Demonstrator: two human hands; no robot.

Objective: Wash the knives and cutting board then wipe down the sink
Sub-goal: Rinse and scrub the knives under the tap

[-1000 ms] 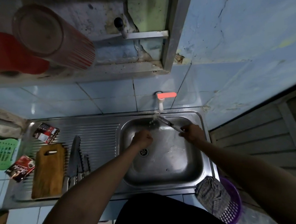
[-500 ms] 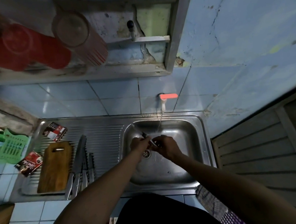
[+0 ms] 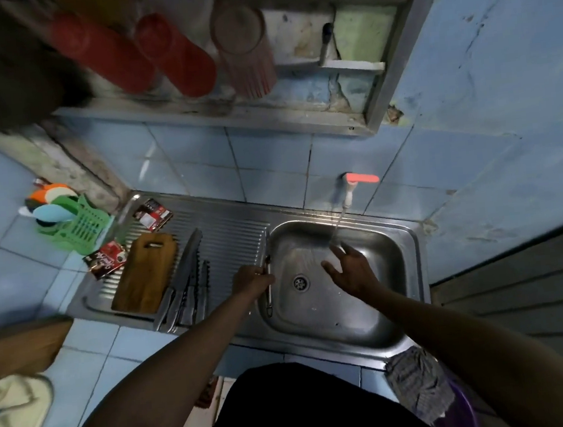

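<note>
Gripping a slim steel knife [image 3: 268,288] at the left rim of the basin, the left hand [image 3: 251,280] had its fingers curled round the handle; the knife's long axis ran roughly front to back along that rim, one end just past the knuckles toward the wall, the other reaching down toward the person. Right hand [image 3: 351,270]: fingers spread and held nothing, poised over the basin with fingertips in the thin stream of water falling from the white wall tap with a coral-pink lever [image 3: 356,185]. Stainless-steel sink with ribbed drainboard [image 3: 237,233]: round drain strainer [image 3: 301,282] lay between the two hands. On the drainboard surface, to the left of the held knife: a brown wooden cutting board with a handle slot [image 3: 146,272], and just beside it a row of steel knives [image 3: 187,284], blades pointing toward the wall, handles toward the front edge. The left grip was the nearer to that row; judged from this layout, the held knife would be set down leftward, parallel to the others. Also noted: two dark red sachets [image 3: 151,213], a green plastic basket [image 3: 75,226], a checked cloth [image 3: 418,381] at the sink's front right corner.
</note>
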